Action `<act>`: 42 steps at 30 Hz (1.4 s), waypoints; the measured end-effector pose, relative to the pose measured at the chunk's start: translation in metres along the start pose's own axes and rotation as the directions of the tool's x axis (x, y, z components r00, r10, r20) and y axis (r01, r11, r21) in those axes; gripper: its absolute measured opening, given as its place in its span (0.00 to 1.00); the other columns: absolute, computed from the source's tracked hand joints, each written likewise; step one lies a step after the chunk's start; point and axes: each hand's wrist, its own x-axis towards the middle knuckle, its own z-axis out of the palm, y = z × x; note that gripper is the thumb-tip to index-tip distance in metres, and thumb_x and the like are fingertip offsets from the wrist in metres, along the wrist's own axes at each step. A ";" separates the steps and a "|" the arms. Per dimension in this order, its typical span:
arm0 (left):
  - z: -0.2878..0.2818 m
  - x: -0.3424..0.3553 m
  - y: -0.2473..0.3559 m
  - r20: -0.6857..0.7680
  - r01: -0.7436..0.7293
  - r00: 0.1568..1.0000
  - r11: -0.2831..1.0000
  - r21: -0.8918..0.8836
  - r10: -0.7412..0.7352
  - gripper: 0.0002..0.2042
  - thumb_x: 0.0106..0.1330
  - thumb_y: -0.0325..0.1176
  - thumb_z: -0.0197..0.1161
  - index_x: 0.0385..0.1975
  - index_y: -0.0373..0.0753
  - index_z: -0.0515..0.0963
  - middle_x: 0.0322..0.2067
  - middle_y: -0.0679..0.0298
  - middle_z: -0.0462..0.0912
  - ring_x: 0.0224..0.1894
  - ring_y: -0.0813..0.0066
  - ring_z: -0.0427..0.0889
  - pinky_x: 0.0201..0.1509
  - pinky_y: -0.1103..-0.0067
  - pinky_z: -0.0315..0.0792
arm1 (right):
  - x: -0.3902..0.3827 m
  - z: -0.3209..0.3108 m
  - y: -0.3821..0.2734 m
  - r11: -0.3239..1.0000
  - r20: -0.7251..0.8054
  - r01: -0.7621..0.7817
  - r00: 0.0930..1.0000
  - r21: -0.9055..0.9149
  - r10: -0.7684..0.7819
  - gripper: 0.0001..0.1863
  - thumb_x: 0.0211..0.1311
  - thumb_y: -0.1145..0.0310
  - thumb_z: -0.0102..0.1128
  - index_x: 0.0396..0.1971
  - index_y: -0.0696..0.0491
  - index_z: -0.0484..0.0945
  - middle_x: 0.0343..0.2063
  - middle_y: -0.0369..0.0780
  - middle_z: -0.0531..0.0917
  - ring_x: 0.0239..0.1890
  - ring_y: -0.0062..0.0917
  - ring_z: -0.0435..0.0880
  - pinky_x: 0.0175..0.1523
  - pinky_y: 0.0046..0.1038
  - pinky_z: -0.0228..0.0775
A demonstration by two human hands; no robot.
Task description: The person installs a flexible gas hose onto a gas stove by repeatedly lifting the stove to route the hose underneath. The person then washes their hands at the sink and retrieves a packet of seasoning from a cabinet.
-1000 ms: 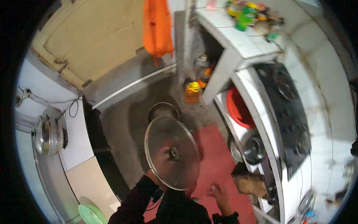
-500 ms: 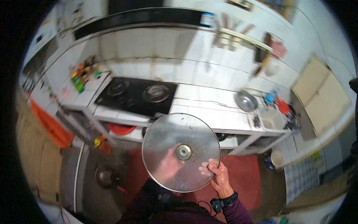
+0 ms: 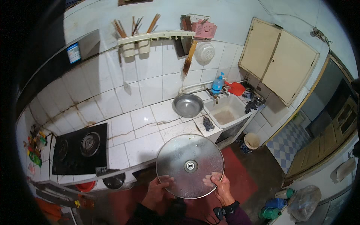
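Observation:
A round glass pot lid (image 3: pixel 180 150) with a metal rim is held up in front of me, its metal centre fitting facing me. Water drops and a small green scrap cling to the glass. My left hand (image 3: pixel 154 191) grips the lower left rim, thumb on the near face and fingers showing through the glass. On the lower right rim, my right hand (image 3: pixel 222 187) pinches the same lid and looks wet. Beyond the lid lies the white tiled counter (image 3: pixel 142 150), with a steel basin (image 3: pixel 188 105) beside the white sink (image 3: pixel 227 112).
A black gas stove (image 3: pixel 80 148) sits at the left, bottles (image 3: pixel 35 157) beyond it. Blue soap bottle (image 3: pixel 217 84) and red scoop (image 3: pixel 236 89) stand behind the sink. A bucket (image 3: pixel 251 141) is on the floor. A wall cabinet (image 3: pixel 277 56) hangs at right.
My view has swung right toward the sink. The left hand, which was behind the lid's middle, now grips its lower left rim. The right hand keeps its hold.

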 end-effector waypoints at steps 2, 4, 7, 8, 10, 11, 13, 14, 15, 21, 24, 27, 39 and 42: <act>0.005 0.038 -0.008 0.008 0.025 1.000 1.000 0.018 -0.025 0.16 0.67 0.20 0.64 0.54 0.30 0.74 0.50 0.49 0.84 0.49 0.54 0.86 0.56 0.63 0.82 | 0.027 -0.010 -0.006 1.000 -0.019 -0.013 1.000 0.003 0.013 0.18 0.68 0.77 0.63 0.54 0.62 0.69 0.44 0.57 0.84 0.44 0.50 0.88 0.48 0.45 0.86; 0.015 0.073 -0.009 -0.045 0.062 0.997 0.996 0.067 -0.059 0.15 0.68 0.21 0.64 0.54 0.30 0.74 0.50 0.48 0.84 0.48 0.55 0.86 0.55 0.63 0.82 | 0.055 -0.016 -0.013 0.999 -0.016 0.000 1.000 0.033 0.001 0.18 0.68 0.76 0.63 0.54 0.62 0.70 0.43 0.56 0.84 0.44 0.50 0.88 0.48 0.45 0.87; 0.034 0.113 -0.001 -0.118 0.132 0.985 0.991 0.028 -0.128 0.14 0.65 0.17 0.64 0.50 0.29 0.76 0.47 0.47 0.84 0.47 0.54 0.87 0.52 0.64 0.84 | 0.095 -0.024 -0.028 0.995 -0.014 -0.059 0.998 0.082 0.060 0.16 0.71 0.73 0.61 0.54 0.62 0.72 0.46 0.56 0.84 0.45 0.48 0.88 0.50 0.45 0.86; 0.042 0.124 0.003 -0.092 0.125 0.988 0.992 -0.030 -0.127 0.14 0.64 0.16 0.64 0.49 0.29 0.77 0.45 0.47 0.85 0.47 0.54 0.87 0.50 0.65 0.85 | 0.108 -0.027 -0.034 0.992 -0.018 -0.079 0.997 0.100 0.081 0.16 0.71 0.71 0.61 0.54 0.62 0.72 0.46 0.56 0.84 0.45 0.48 0.88 0.51 0.46 0.85; 0.059 0.140 0.004 -0.026 -0.109 0.991 0.915 0.387 0.129 0.12 0.68 0.19 0.63 0.50 0.28 0.77 0.48 0.46 0.84 0.47 0.54 0.86 0.51 0.64 0.84 | 0.134 -0.035 -0.047 0.982 0.072 -0.150 0.987 0.112 0.142 0.19 0.75 0.66 0.58 0.57 0.62 0.71 0.50 0.55 0.83 0.47 0.44 0.88 0.53 0.43 0.85; 0.067 0.151 0.005 0.028 -0.178 0.983 0.896 0.408 0.183 0.12 0.68 0.19 0.63 0.50 0.28 0.77 0.49 0.46 0.83 0.46 0.53 0.86 0.51 0.64 0.84 | 0.148 -0.040 -0.055 0.977 0.135 -0.175 0.978 0.126 0.157 0.21 0.76 0.64 0.56 0.59 0.62 0.70 0.51 0.54 0.82 0.48 0.42 0.87 0.54 0.41 0.84; 0.081 0.173 0.011 -0.158 -0.017 0.987 0.991 0.135 0.039 0.12 0.66 0.17 0.63 0.49 0.28 0.77 0.48 0.43 0.83 0.46 0.49 0.86 0.48 0.64 0.85 | 0.183 -0.054 -0.071 0.961 0.119 -0.256 0.963 0.105 0.244 0.25 0.77 0.58 0.55 0.61 0.62 0.69 0.54 0.51 0.81 0.50 0.38 0.86 0.55 0.40 0.83; 0.089 0.186 0.012 -0.280 0.088 0.953 0.991 -0.098 -0.112 0.13 0.64 0.15 0.63 0.48 0.29 0.77 0.47 0.42 0.83 0.46 0.46 0.86 0.47 0.65 0.86 | 0.200 -0.064 -0.077 0.949 0.119 -0.299 0.951 0.101 0.287 0.27 0.78 0.55 0.54 0.62 0.62 0.69 0.55 0.50 0.81 0.50 0.37 0.86 0.55 0.39 0.82; 0.098 0.194 0.011 -0.268 0.036 0.962 0.998 -0.045 -0.047 0.08 0.63 0.16 0.63 0.40 0.31 0.77 0.40 0.50 0.83 0.40 0.55 0.85 0.35 0.77 0.82 | 0.221 -0.074 -0.084 0.957 0.135 -0.287 0.951 0.045 0.278 0.28 0.80 0.52 0.47 0.62 0.62 0.70 0.52 0.49 0.82 0.51 0.37 0.86 0.54 0.37 0.82; 0.157 0.242 0.007 -0.271 -0.107 0.958 0.994 -0.026 0.096 0.11 0.64 0.19 0.63 0.25 0.41 0.69 0.27 0.67 0.65 0.28 0.76 0.65 0.23 0.84 0.55 | 0.345 -0.156 -0.134 0.932 0.130 -0.342 0.925 -0.119 0.356 0.23 0.75 0.56 0.59 0.58 0.59 0.74 0.52 0.47 0.82 0.49 0.35 0.85 0.56 0.36 0.80; 0.186 0.254 -0.008 -0.204 -0.229 0.960 0.959 -0.166 0.194 0.13 0.64 0.19 0.64 0.25 0.43 0.68 0.26 0.68 0.63 0.29 0.76 0.64 0.26 0.83 0.57 | 0.391 -0.184 -0.164 0.926 0.240 -0.360 0.894 -0.116 0.378 0.20 0.75 0.57 0.59 0.54 0.58 0.75 0.50 0.46 0.82 0.48 0.32 0.84 0.55 0.34 0.79; 0.202 0.259 -0.027 -0.309 -0.335 0.915 0.916 -0.221 0.260 0.12 0.63 0.19 0.66 0.26 0.42 0.68 0.27 0.68 0.63 0.30 0.75 0.65 0.30 0.80 0.60 | 0.445 -0.187 -0.187 0.854 0.150 -0.476 0.847 -0.210 0.509 0.17 0.77 0.61 0.55 0.54 0.58 0.75 0.48 0.45 0.83 0.45 0.31 0.85 0.53 0.33 0.80; 0.199 0.252 -0.060 -0.743 -0.407 0.617 0.913 -0.020 0.259 0.13 0.63 0.26 0.68 0.45 0.34 0.74 0.38 0.63 0.73 0.37 0.69 0.73 0.43 0.74 0.72 | 0.522 -0.177 -0.170 0.760 0.266 -0.579 0.715 -0.294 0.647 0.20 0.72 0.62 0.62 0.56 0.59 0.73 0.42 0.43 0.84 0.40 0.28 0.86 0.50 0.31 0.82; 0.189 0.260 -0.062 -0.460 -0.461 0.788 0.887 0.000 0.410 0.08 0.66 0.26 0.64 0.40 0.36 0.73 0.37 0.64 0.73 0.39 0.72 0.72 0.46 0.77 0.69 | 0.520 -0.187 -0.176 0.784 0.295 -0.512 0.734 -0.349 0.611 0.19 0.72 0.62 0.62 0.55 0.58 0.74 0.41 0.41 0.85 0.40 0.27 0.86 0.49 0.30 0.81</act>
